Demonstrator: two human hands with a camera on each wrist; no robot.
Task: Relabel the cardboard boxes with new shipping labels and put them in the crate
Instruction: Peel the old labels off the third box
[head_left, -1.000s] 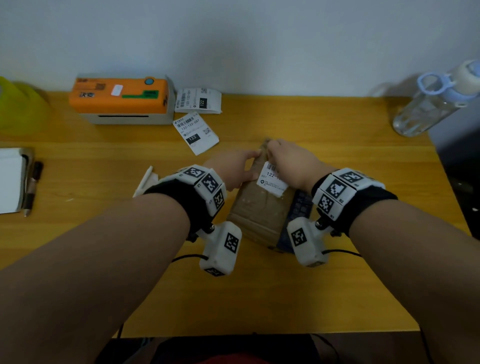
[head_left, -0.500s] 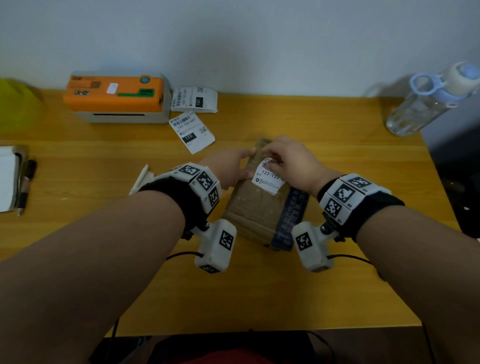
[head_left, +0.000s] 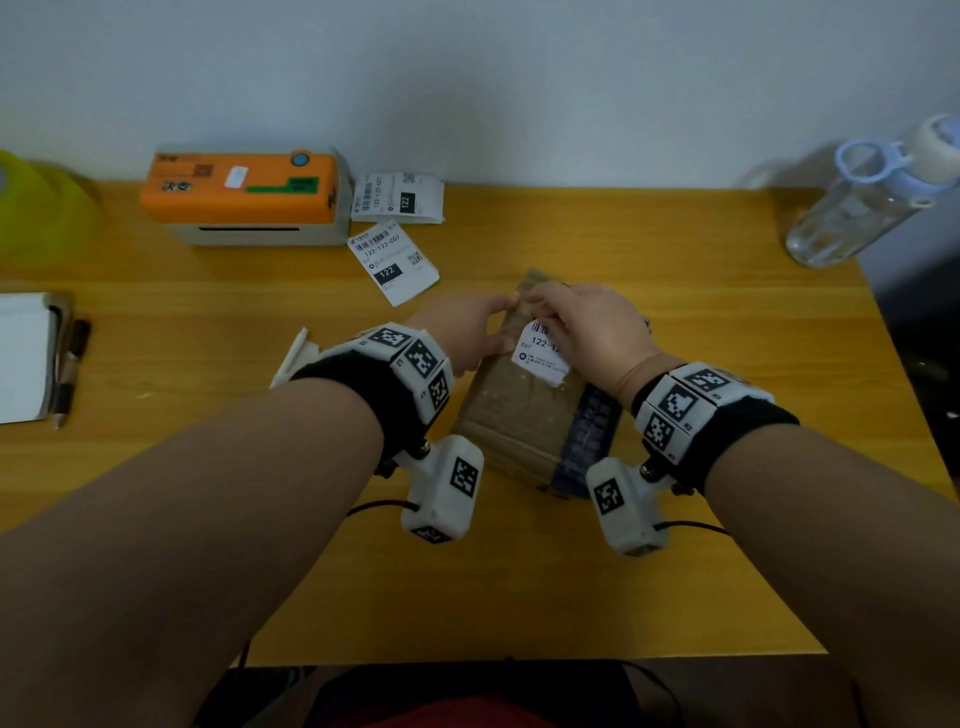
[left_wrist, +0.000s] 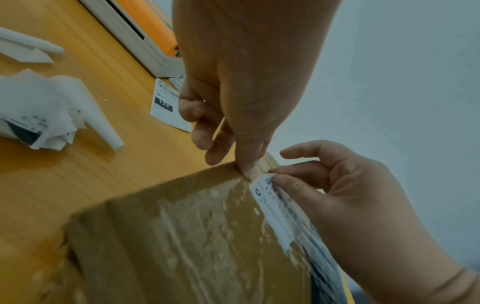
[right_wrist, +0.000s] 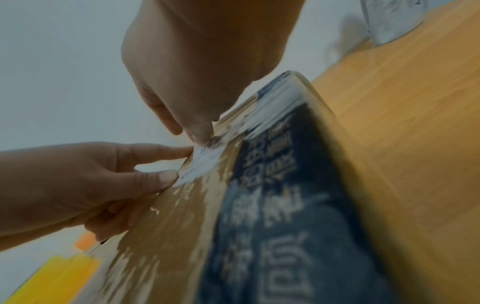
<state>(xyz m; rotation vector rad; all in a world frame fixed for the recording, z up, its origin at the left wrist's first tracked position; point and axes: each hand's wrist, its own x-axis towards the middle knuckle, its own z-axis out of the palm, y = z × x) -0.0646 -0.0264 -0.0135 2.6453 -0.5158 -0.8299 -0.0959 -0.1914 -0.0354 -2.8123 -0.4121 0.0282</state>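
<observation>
At mid-desk, both hands are now pinching the label on the cardboard box, left hand at its corner, right hand having shifted onto its top edge, suggesting application underway.

My left hand holds the box's left edge while my right hand presses on the label on its top. On the table, a printer sits at ten o'clock, loose labels at eleven, a bottle at two, and a notebook at nine.
</observation>
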